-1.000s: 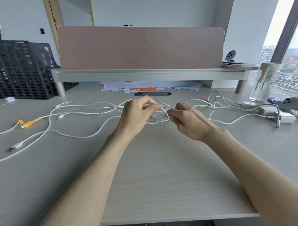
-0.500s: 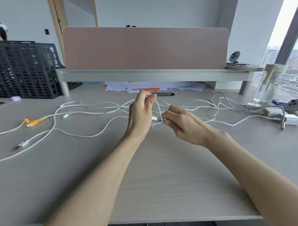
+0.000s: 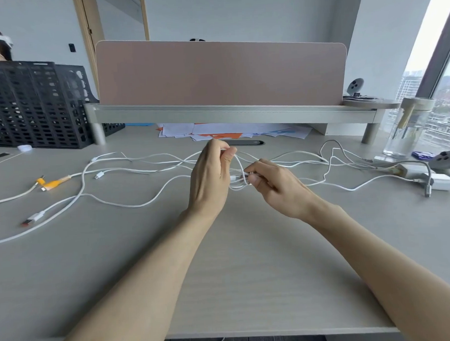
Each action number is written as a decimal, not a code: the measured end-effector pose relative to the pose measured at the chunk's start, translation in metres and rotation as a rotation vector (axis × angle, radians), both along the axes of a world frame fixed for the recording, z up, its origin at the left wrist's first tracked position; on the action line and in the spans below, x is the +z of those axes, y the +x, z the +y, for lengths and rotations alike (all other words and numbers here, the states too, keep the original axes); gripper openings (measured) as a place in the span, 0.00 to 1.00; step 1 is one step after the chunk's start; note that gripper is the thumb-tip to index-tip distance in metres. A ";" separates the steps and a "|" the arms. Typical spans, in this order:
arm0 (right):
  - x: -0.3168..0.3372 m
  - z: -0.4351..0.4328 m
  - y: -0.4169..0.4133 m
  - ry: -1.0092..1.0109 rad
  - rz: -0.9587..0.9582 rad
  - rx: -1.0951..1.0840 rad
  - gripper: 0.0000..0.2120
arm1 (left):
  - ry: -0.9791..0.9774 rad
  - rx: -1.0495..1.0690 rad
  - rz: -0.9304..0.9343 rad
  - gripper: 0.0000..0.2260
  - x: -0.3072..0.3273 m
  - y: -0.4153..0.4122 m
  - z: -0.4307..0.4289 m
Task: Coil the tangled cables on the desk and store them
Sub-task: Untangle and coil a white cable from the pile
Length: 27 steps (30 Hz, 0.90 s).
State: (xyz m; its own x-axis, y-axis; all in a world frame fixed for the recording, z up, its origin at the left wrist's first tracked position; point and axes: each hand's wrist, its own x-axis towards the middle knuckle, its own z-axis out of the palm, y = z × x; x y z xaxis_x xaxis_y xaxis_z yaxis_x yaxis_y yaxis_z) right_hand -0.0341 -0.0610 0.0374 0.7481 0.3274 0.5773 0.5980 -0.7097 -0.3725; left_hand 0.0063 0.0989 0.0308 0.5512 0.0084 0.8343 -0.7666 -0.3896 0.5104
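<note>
Two bare forearms reach forward over a pale desk (image 3: 236,285), meeting near its middle. The right hand (image 3: 276,186) pinches a small bunch of white cable loops between thumb and fingertips, closed tight on it. The left hand (image 3: 210,176) is closed too, its thumb and forefinger gripping one strand of the white cables (image 3: 131,172) and holding it up above the bunch. A second ago both hands sat low and level over the knot; since then the left hand has lifted, drawing the strand into a tall arc. That suggests a fresh loop being formed, so coiling looks only just begun.

Most of the cable lies loose on the desk beyond the hands, trailing left toward an orange plug (image 3: 54,182) and right toward a white adapter (image 3: 439,181). Nothing is stored yet.

Farther back are scattered papers (image 3: 217,130) under a raised shelf (image 3: 229,113), a black mesh organiser (image 3: 33,106) at left, and a glass bottle (image 3: 407,129) by the window.
</note>
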 end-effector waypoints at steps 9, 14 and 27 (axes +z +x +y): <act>0.004 0.003 -0.005 0.123 0.097 -0.028 0.07 | 0.182 0.017 -0.292 0.03 -0.005 0.006 -0.006; 0.003 -0.001 -0.002 0.199 0.153 -0.073 0.08 | -0.016 -0.165 0.087 0.07 -0.003 0.001 -0.009; 0.004 -0.004 0.002 0.269 0.166 -0.165 0.08 | -0.246 -0.489 0.602 0.10 0.007 -0.006 -0.015</act>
